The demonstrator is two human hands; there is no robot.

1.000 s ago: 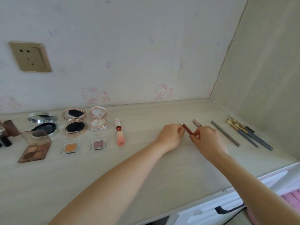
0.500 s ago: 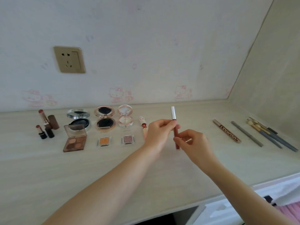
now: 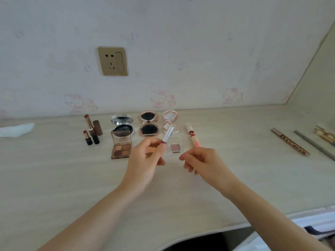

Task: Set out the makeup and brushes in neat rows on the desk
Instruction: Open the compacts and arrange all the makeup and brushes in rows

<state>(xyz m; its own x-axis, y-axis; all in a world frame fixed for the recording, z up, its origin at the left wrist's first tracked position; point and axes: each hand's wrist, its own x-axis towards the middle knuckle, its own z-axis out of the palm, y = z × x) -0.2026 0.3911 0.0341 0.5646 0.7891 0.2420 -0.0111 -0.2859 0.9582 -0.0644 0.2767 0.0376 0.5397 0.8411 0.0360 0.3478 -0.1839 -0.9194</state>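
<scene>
My left hand holds a slim lip pencil with a white cap and dark red body, tilted up over the desk. My right hand hovers just right of it, fingers loosely curled and holding nothing. Behind them stand rows of makeup: open lipsticks, a silver compact, a rose-gold compact, a pink compact, an eyeshadow palette, a small pink pan and a pink tube. Another small pan is hidden behind my left hand.
At the right lie a brown pencil, a grey pencil and brushes by the side wall. A white tissue lies far left. A wall socket sits above the desk. The desk's front edge curves at lower right.
My view has swung left. The lip pencil went from both hands to my left hand alone and moved left over the makeup rows; my right hand let go and drew apart.
</scene>
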